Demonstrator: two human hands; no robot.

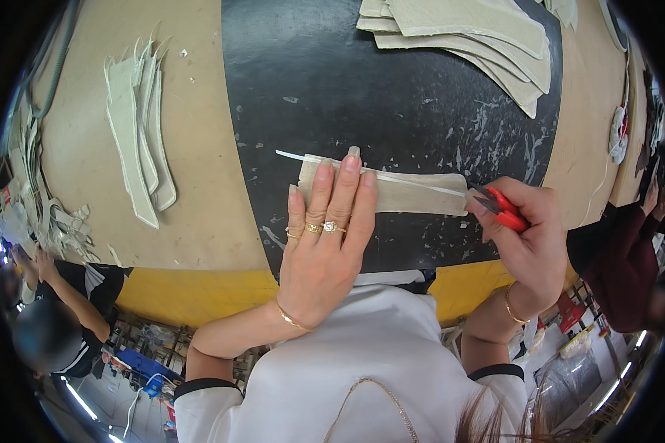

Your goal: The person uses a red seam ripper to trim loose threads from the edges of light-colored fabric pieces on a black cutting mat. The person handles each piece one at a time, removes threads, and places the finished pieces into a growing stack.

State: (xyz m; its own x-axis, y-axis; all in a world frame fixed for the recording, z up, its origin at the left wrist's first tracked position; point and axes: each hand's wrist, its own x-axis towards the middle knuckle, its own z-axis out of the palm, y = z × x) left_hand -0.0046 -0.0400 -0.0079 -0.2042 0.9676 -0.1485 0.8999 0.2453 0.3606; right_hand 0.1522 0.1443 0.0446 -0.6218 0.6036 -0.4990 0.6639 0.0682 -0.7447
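My left hand (324, 236) lies flat, fingers stretched out, on a beige material piece (414, 188) shaped like a curved band. A thin white strip (406, 181) runs along its upper edge under my fingers, and its loose end sticks out past the left side. At the piece's right end my right hand (528, 229) is closed around small red-handled snips (508, 210) with dark blades. Its thumb and forefinger are at the right end of the piece, close to the strip; whether they pinch the strip I cannot tell.
The work lies on a black mat (332, 88) over a tan table. A stack of beige pieces (473, 37) sits at the far right of the mat. Several edged pieces (140, 140) lie to the left. Scraps (59, 221) hang at the left edge; other people work on both sides.
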